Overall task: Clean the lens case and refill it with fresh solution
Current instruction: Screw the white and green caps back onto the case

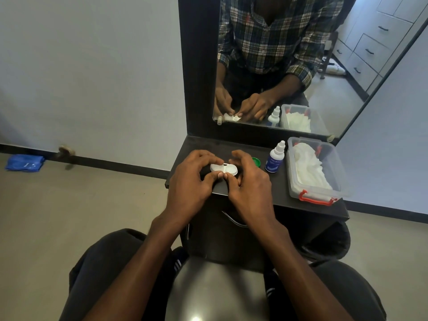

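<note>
A white two-well lens case (223,168) is held just above the dark shelf (278,193). My left hand (192,179) grips its left end, fingers curled over the top and thumb at the near edge. My right hand (249,181) grips the right end the same way, and the two thumbs meet at the case's middle. A green cap (256,161) lies on the shelf just behind my right hand. To its right stands a small solution bottle (275,159), white with a blue label and its nozzle cap on.
A clear plastic box (338,179) with red latches, holding white tissue, sits at the shelf's right end. A mirror (347,66) rises behind the shelf and reflects my hands. A dark bin (331,244) stands under the shelf's right side. A blue bag (24,162) lies on the floor at far left.
</note>
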